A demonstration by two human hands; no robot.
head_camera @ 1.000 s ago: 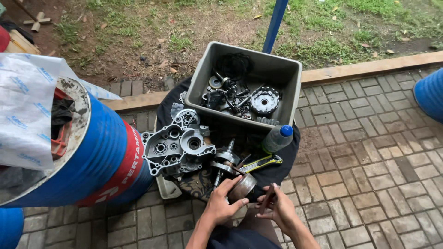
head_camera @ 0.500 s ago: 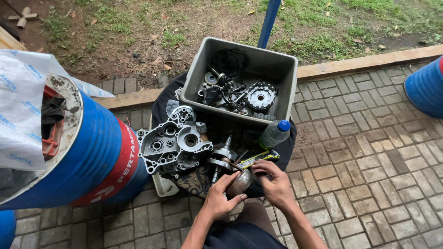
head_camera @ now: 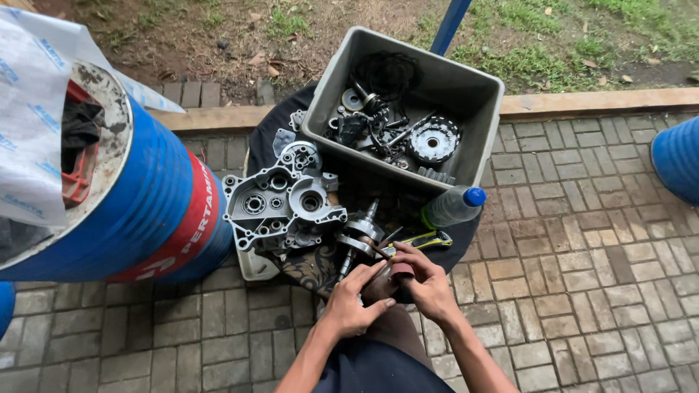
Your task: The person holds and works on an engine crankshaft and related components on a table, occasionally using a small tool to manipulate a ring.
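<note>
Showing an engine teardown well advanced: both hands work on a small round metal part (head_camera: 384,280) held low at the person's lap, left hand (head_camera: 349,302) cupped around it, right hand (head_camera: 426,284) closed over its top. A crankshaft (head_camera: 358,240) and split crankcase half (head_camera: 284,207) lie on the dark cloth (head_camera: 262,142). Gears and clutch pieces already sit in the grey tub (head_camera: 477,153). Judging by this, the part in hand remains unfinished.

Outdoor yard repair spot: brick paving (head_camera: 582,291), grass (head_camera: 582,29) beyond fingers, blue drum (head_camera: 145,218) left, bin (head_camera: 466,94) of engine parts.
</note>
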